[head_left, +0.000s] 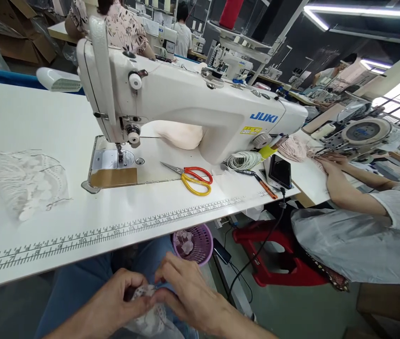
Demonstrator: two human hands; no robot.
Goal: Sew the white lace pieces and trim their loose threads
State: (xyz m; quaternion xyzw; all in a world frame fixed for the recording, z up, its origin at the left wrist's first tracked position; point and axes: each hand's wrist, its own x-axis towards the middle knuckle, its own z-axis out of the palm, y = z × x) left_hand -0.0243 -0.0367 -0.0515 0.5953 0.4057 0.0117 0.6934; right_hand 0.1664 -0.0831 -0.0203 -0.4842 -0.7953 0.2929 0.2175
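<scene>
Over my lap, in front of the table edge, both hands pinch a piece of white lace fabric (153,318). My left hand (115,296) has thumb and fingers closed on its left side. My right hand (189,292) grips the same lace close by, its fingers curled and its thumb against the left thumb. Part of the lace is hidden behind the fingers; the rest hangs down below them. Another gathered white lace piece (32,181) lies flat on the table at the left. A white sewing machine (185,99) stands on the table beyond my hands.
Scissors (192,179) with red and yellow handles lie beside the machine bed. A ruler strip (115,234) runs along the table's front edge. Below are a purple basket (203,242) with scraps and a red stool (281,263). A co-worker's arm (348,188) reaches across the right-hand table.
</scene>
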